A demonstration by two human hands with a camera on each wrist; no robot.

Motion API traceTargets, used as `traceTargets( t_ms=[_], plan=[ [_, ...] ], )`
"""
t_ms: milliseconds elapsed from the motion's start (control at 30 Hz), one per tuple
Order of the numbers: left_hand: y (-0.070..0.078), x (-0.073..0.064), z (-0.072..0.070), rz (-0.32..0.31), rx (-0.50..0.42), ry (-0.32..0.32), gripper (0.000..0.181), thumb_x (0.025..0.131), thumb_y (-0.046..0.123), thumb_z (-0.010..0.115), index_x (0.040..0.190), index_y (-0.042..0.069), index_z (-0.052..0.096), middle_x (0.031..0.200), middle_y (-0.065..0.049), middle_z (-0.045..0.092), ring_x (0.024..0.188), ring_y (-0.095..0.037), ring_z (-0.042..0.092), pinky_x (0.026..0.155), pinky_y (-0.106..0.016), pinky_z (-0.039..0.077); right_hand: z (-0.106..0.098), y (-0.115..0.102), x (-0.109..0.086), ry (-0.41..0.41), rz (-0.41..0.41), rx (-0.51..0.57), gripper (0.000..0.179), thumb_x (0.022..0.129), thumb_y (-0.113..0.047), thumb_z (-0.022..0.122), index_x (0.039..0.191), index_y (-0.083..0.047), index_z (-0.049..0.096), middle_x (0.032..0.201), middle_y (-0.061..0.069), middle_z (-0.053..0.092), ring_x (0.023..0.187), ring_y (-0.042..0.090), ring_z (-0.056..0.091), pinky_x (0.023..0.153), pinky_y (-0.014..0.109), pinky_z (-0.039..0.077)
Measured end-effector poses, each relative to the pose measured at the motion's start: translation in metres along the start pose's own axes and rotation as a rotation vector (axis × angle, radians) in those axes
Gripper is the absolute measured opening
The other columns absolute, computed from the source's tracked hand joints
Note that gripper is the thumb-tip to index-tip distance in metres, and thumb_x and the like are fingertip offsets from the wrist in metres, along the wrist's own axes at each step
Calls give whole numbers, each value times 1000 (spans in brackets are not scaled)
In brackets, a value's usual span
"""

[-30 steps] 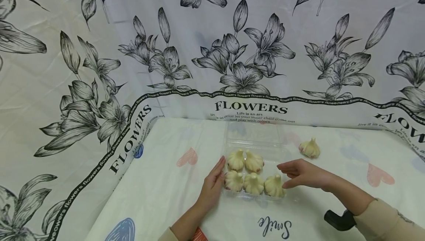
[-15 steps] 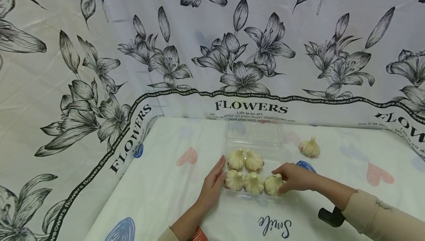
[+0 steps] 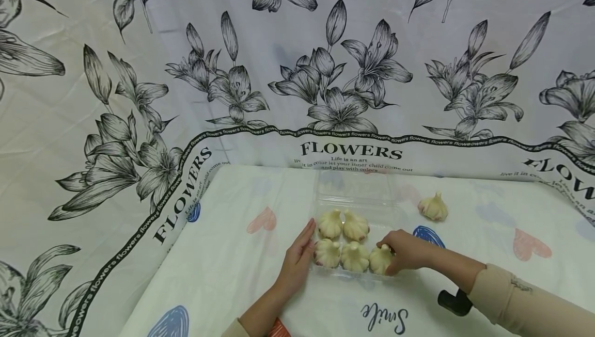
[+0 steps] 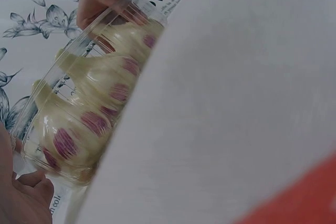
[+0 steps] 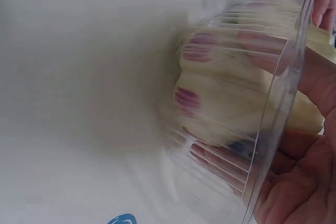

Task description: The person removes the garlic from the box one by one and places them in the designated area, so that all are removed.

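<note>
A clear plastic clamshell box (image 3: 380, 224) lies on the tablecloth with its lid (image 3: 355, 187) folded back away from me. Two garlic bulbs (image 3: 355, 225) sit in its back row, and three stand in the front row. My right hand (image 3: 409, 252) reaches in over the right wall and grips the front-right garlic bulb (image 3: 380, 260) between thumb and fingers. Through the clear wall, the right wrist view shows this bulb (image 5: 220, 98) with purple streaks near its base. Along the box's left side rests my left hand (image 3: 299, 257), fingers straight against the wall.
One loose garlic bulb (image 3: 433, 207) lies on the cloth, behind and right of the box. A black object (image 3: 455, 302) shows beside the right sleeve, and a red-orange patterned thing (image 3: 279, 329) at the left forearm. A flower-printed curtain (image 3: 344, 68) hangs behind.
My right hand has moved left and down from above the box's right edge and taken hold of the front-right garlic bulb. The left hand has stayed in place.
</note>
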State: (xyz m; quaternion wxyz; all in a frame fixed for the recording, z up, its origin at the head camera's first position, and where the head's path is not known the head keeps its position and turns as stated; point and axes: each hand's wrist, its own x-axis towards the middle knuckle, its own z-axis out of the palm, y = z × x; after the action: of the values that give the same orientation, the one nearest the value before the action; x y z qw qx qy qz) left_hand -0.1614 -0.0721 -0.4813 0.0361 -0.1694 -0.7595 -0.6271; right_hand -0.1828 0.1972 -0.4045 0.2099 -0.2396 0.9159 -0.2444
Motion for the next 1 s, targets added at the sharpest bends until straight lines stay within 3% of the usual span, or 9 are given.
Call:
traceTargets(
  t_ms=[200,533,800,900,1000],
  plan=[
    [1,0,0,3,-10,1,43,97,0,39,140,-4,36,152,-12,28,142,-25,22,106,-4,18,2,1,1,-5,-13,0,54,63,-11,81,110,10,63,88,3,66,68,8,47,57,20,40],
    [0,-1,0,-14,-12,-7,43,98,1,38,141,-4,34,153,-11,27,142,-25,21,105,-3,17,0,-2,-2,26,-33,-18,58,62,-14,82,111,10,62,104,14,67,81,11,54,66,23,46],
    [0,-1,0,-12,-4,-22,44,99,4,37,142,-3,32,153,-12,25,143,-26,20,109,-10,18,-9,-2,-7,51,-52,21,59,66,-17,80,115,9,60,113,20,64,99,33,62,77,40,55],
    [1,-1,0,-20,-2,-38,44,100,6,35,143,-2,29,154,-12,23,143,-26,18,113,-20,18,-10,-1,-10,76,-67,27,61,66,-19,79,117,8,60,114,20,64,98,36,63,77,39,55],
    [2,-1,-1,-26,-2,-41,44,100,6,35,143,-2,29,154,-11,23,143,-26,18,113,-19,19,-11,1,-12,118,-72,31,62,66,-21,78,118,6,60,116,19,64,96,33,64,74,34,55]
  ],
)
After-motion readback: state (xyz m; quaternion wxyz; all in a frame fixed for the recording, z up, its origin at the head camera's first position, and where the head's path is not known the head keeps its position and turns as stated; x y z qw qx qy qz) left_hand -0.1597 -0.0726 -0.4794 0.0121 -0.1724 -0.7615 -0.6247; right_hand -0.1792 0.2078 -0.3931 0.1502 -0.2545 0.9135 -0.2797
